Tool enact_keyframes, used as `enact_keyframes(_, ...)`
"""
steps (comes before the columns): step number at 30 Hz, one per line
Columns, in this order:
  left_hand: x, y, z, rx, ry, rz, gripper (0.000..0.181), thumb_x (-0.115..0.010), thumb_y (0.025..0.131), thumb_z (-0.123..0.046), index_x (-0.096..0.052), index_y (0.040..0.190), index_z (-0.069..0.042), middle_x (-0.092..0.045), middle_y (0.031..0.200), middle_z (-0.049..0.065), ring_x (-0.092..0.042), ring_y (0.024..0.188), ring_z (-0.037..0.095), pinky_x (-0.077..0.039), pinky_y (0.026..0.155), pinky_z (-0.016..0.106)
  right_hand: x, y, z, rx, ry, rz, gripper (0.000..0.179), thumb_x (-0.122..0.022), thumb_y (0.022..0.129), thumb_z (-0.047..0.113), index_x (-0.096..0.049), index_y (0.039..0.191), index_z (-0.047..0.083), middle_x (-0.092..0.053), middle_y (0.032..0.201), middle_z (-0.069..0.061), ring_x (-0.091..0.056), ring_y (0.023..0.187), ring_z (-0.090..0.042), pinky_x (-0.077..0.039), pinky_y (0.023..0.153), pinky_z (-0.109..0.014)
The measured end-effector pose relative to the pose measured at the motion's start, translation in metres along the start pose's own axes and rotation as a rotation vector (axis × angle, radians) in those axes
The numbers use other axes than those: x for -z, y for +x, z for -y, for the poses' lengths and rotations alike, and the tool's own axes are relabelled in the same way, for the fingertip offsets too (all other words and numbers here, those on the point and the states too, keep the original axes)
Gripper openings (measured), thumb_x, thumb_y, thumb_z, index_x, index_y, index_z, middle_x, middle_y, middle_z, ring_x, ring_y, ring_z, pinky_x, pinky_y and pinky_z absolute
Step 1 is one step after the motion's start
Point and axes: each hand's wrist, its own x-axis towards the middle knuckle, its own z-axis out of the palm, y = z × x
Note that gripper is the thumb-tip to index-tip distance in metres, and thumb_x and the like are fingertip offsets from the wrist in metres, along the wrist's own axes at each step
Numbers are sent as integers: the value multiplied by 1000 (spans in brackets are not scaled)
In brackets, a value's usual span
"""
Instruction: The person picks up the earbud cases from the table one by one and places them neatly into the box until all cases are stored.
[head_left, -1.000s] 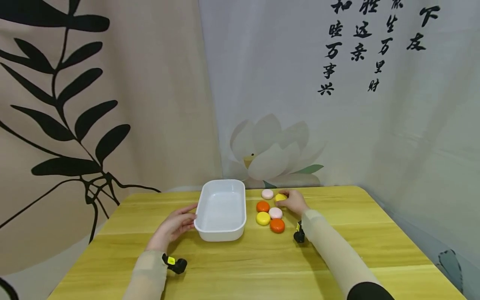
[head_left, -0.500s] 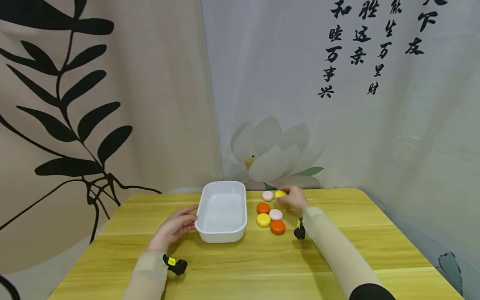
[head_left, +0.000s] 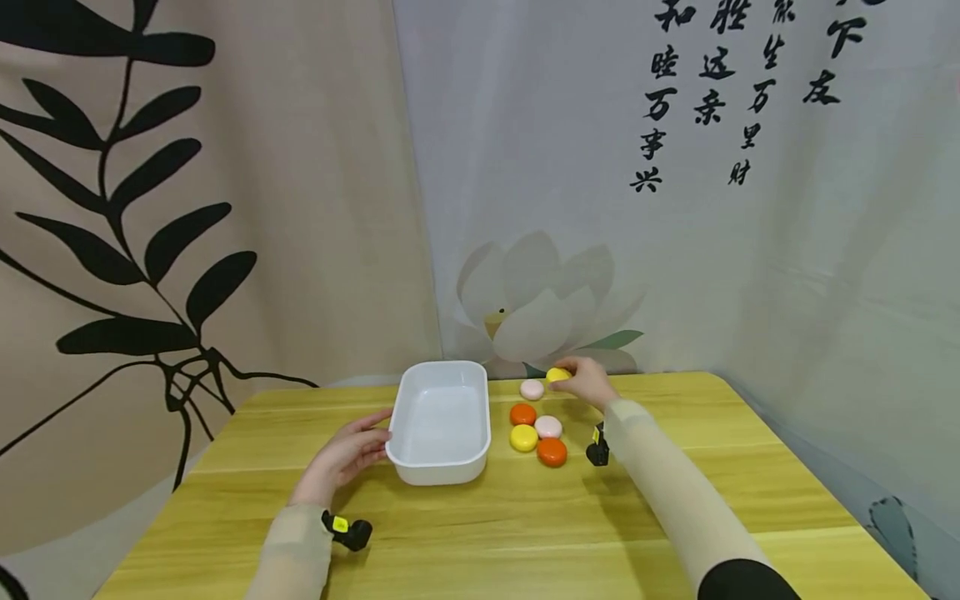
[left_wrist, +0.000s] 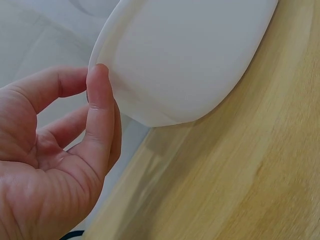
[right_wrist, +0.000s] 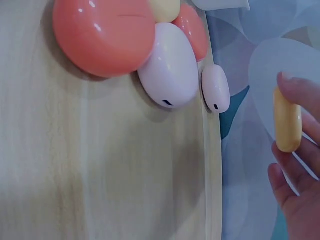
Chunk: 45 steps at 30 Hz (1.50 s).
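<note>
My right hand (head_left: 587, 382) pinches a yellow rounded disc (right_wrist: 287, 120) between thumb and fingers, close over the table's back edge. To its left lies a pink disc (head_left: 532, 389), and nearer me are an orange disc (head_left: 522, 414), a second yellow disc (head_left: 523, 437), another pink disc (right_wrist: 169, 65) and a larger-looking orange disc (right_wrist: 105, 35). They are glossy, and the pink ones show a small black mark in the right wrist view. Beside the white rectangular dish (head_left: 438, 475), my left hand (head_left: 348, 450) rests its fingertips against the left wall near the rim.
The yellow wood-grain table (head_left: 450, 542) ends just behind the dish and discs. A printed cloth (head_left: 525, 150) with a lotus, dark leaves and writing hangs behind it. A small black camera (head_left: 352, 533) is strapped to the left wrist.
My right hand has raised the yellow disc up and back from its place beside the far pink disc. The left hand and dish have stayed in place.
</note>
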Motion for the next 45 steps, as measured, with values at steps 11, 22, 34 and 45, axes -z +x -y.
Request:
enact_keyframes(11,1,-3,-3,-10,-1,-3,61,-56,95,-1,-28,149,4,-69,91,4,-65,74,11,-55,70,23,0,2,10,23,-10,-3,49,-75,84,12,-59,128,-4,-62,120,-18,-57,104,-30,-49,91,-43)
enact_keyframes(22,1,-1,-1,-5,-5,-5,60,-58,95,-2,-30,149,4,-69,94,7,-65,75,13,-56,73,26,4,6,17,49,-14,0,50,-75,84,15,-59,128,-4,-61,121,-18,-58,105,-31,-49,90,-43)
enact_keyframes(34,0,-3,2,-7,-2,-4,60,-57,95,-1,-30,148,5,-68,91,5,-64,74,12,-56,75,27,4,8,27,28,-7,15,49,-75,84,17,-60,128,0,-62,121,-16,-58,105,-29,-50,90,-42)
enact_keyframes(45,0,-3,1,-14,-5,-9,60,-57,95,-3,-31,148,4,-70,94,5,-65,75,12,-55,72,24,5,11,32,28,12,6,51,-75,85,20,-60,129,1,-61,124,-16,-57,107,-31,-49,89,-43)
